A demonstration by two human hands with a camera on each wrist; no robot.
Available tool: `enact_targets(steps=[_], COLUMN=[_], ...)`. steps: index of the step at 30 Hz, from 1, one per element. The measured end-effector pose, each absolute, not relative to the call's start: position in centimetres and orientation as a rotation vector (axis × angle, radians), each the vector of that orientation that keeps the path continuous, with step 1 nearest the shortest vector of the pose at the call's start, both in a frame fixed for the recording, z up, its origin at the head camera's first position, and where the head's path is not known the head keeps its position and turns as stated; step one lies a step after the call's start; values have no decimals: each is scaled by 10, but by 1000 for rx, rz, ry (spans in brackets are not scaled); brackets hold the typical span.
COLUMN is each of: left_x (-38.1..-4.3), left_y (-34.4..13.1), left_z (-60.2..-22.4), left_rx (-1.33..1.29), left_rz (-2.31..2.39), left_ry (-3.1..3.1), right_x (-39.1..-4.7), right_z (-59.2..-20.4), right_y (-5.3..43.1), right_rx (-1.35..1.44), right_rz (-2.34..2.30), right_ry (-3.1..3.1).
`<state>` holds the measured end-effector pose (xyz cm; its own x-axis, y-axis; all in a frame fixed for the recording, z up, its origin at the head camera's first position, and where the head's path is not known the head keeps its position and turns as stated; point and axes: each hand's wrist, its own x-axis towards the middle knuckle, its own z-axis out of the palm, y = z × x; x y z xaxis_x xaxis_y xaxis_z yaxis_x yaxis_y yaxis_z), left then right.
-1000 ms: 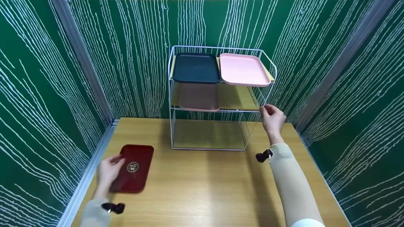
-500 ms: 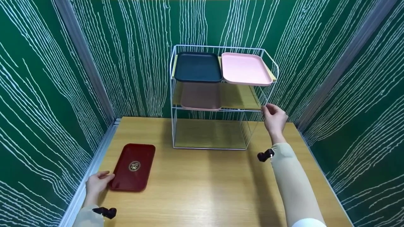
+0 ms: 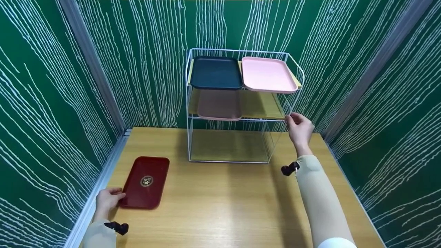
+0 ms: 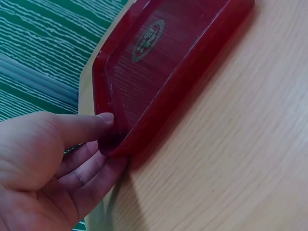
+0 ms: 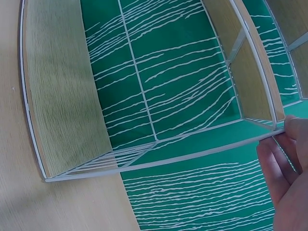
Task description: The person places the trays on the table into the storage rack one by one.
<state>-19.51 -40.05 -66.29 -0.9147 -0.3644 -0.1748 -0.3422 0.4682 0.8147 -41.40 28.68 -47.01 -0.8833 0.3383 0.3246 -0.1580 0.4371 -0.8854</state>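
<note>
A dark red tray [image 3: 151,172] with a round gold emblem lies at the left of the wooden table. My left hand [image 3: 107,201] pinches its near left corner; in the left wrist view the thumb [image 4: 106,118] is on the rim and the fingers curl beneath. On the right, my right hand [image 3: 299,128] grips the front upright of a white wire rack [image 3: 189,137] at middle-shelf height. The right wrist view shows its fingers [image 5: 274,168] around the thin wire, partly cut off by the frame edge.
A dark blue tray [image 3: 216,73] and a pink tray [image 3: 268,75] sit side by side on the rack's top shelf. A dusky pink tray [image 3: 219,105] is on the middle shelf's left half. Green walls [image 3: 148,62] with white streaks enclose the table [image 3: 213,206].
My left hand has moved from over the red tray's left side down to its near left corner and taken hold there. The right hand has stayed on the rack.
</note>
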Motion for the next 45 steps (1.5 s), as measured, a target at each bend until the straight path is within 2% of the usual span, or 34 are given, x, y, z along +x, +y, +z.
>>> enact_targets(steps=[8, 22, 45], left_x=[-195, -190, -176], left_y=[-400, -404, -399], left_z=[-663, -662, -665], left_rx=[612, 681, 753], left_rz=[-1406, -1737, -1900], left_ry=[-2721, -2562, -2384], right_x=[-416, -415, -418], right_z=[-474, -474, -473], right_y=[284, 285, 284], right_rx=[-133, -140, -146], right_rz=[1327, 1380, 1350], right_ry=[-2232, -2239, -2196])
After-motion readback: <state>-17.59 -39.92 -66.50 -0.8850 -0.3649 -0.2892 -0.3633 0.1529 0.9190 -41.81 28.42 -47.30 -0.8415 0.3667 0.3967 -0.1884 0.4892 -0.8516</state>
